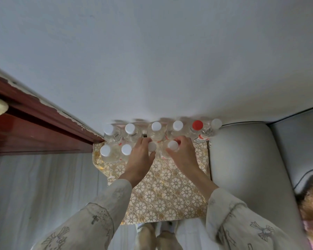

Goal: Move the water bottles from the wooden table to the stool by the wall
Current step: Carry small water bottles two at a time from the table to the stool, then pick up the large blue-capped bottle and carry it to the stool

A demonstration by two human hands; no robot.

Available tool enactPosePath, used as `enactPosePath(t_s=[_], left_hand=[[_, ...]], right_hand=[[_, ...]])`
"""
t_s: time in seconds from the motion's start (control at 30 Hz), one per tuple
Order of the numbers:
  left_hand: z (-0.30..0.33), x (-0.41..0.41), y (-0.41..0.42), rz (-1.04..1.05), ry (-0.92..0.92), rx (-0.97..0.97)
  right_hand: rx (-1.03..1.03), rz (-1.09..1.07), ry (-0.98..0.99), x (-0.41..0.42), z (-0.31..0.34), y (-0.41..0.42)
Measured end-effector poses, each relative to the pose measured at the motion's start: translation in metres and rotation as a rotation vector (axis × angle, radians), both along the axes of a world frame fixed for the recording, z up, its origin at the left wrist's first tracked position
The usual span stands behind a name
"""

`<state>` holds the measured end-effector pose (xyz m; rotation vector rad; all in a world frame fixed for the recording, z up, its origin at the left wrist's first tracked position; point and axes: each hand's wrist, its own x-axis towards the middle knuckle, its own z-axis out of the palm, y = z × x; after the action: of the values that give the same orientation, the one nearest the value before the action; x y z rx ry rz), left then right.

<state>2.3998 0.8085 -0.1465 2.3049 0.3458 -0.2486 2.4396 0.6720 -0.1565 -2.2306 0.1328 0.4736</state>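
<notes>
The stool point(157, 193), covered in a gold flower-patterned cloth, stands against the white wall. Several clear water bottles stand upright on it in two rows. The back row has white-capped bottles point(156, 129) and one red-capped bottle point(197, 126). The front row holds two white-capped bottles at the left point(105, 153). My left hand point(140, 157) is wrapped around a white-capped bottle point(152, 146) in the front row. Beside it, my right hand point(182, 153) grips another white-capped bottle point(173, 145). Both bottles look set on the cloth.
A grey sofa arm point(242, 159) presses against the stool's right side. A dark red wooden door frame point(34, 127) runs along the left. Pale floorboards point(43, 186) lie to the left of the stool. My feet point(157, 235) stand just in front of it.
</notes>
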Motion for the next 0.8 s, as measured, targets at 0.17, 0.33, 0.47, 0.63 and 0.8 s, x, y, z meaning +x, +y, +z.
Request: enactPosePath(t_s=[0.17,0.33,0.47,0.63,0.8], left_hand=[[0.013,-0.002,-0.002,-0.051,0.036,-0.003],[0.054,-0.026,0.000,0.041,-0.046,-0.037],[0.098,-0.067,0.002,0.157,-0.064,-0.053],[0.151,-0.138,-0.003,0.429,-0.158,-0.109],[0.195,-0.233,-0.025,0.682,-0.283,-0.104]], right_hand=[[0.072,0.026,0.067,-0.006,0.012,-0.003],[0.136,0.067,0.059,-0.023,0.056,-0.014],[0.174,0.192,-0.004,-0.041,0.108,-0.019],[0.240,0.480,-0.040,-0.081,0.171,-0.012],[0.345,0.748,-0.097,-0.137,0.224,0.012]])
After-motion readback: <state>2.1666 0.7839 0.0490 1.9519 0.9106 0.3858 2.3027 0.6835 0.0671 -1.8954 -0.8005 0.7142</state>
